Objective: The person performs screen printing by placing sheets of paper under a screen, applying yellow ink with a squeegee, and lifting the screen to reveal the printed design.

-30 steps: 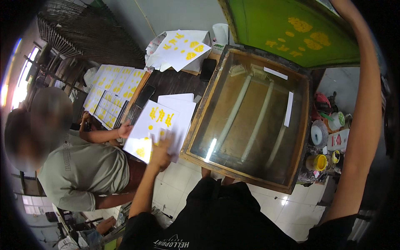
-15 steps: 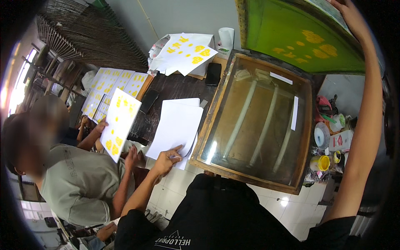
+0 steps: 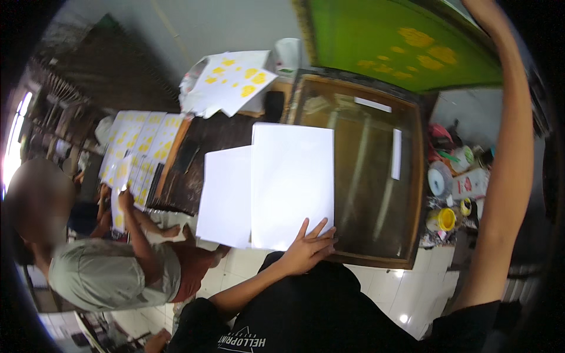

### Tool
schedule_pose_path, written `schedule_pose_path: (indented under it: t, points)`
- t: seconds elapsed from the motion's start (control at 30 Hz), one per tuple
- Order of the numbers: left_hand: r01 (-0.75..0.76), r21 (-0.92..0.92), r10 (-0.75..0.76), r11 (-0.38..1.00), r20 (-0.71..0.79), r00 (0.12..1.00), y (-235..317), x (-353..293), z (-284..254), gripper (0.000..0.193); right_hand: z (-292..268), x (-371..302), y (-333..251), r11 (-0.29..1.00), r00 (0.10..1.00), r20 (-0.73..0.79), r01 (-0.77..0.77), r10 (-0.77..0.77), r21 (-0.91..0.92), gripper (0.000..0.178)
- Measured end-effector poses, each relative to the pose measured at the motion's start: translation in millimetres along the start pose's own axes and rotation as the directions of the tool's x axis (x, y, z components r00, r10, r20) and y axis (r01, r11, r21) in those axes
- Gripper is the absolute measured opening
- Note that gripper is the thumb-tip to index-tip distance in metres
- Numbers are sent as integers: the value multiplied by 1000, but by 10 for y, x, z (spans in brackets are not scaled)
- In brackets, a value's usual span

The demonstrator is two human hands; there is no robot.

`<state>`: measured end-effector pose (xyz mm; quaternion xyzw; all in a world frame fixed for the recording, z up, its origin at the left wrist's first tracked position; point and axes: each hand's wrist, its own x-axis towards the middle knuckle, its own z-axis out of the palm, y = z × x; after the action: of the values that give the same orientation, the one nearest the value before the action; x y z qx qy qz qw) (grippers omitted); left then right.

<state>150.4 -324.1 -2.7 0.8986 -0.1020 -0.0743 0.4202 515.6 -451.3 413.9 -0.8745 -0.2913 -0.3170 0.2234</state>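
My left hand (image 3: 308, 249) grips a blank white sheet of paper (image 3: 292, 182) by its near right corner, fingers spread over the top face. The sheet lies across the left part of a wood-framed glass-topped light table (image 3: 376, 206) and overlaps the white paper stack (image 3: 225, 197) beside it. High at the right, my right hand (image 3: 484, 13) holds the edge of a raised green printing screen (image 3: 353, 44), which bears a yellow floral pattern; the fingertips are partly cut off by the view's edge. Two white strips (image 3: 396, 154) lie on the glass.
At left a co-worker (image 3: 100, 270) handles a printed sheet (image 3: 120, 176) beside rows of yellow-patterned prints (image 3: 141, 132). More prints (image 3: 235, 79) lie at the back, near a black phone (image 3: 273, 106). Ink tubs (image 3: 441, 219) crowd the right side. A wire rack (image 3: 112, 70) stands back left.
My left hand has moved right, bringing a white sheet from the stack onto the glass. My right hand still holds the screen up. The co-worker's printed sheet has moved left, towards the other prints.
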Motion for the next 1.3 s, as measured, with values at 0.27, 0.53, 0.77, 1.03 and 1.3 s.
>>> schedule_pose_path:
  t: [0.27, 0.53, 0.77, 1.03, 1.3]
  points:
    - [205, 523, 26, 828, -400, 916, -515, 1371, -620, 77, 38, 4, 111, 992, 994, -9, 112, -113, -59, 39]
    - [160, 527, -170, 835, -30, 985, -316, 3022, -495, 91, 36, 76, 271, 991, 991, -14, 134, -134, 15, 37]
    - [219, 563, -269, 797, 6, 963, -177, 3543, -435, 96, 60, 157, 307, 979, 979, 5, 205, -205, -14, 37]
    - [269, 600, -317, 753, -27, 948, -184, 3843, -445, 99, 92, 160, 243, 995, 994, -45, 96, -95, 32, 35]
    - [-79, -19, 69, 997, -314, 947, 473, 3349, -874, 84, -183, -475, 32, 978, 985, 169, -56, 22, 202, 32]
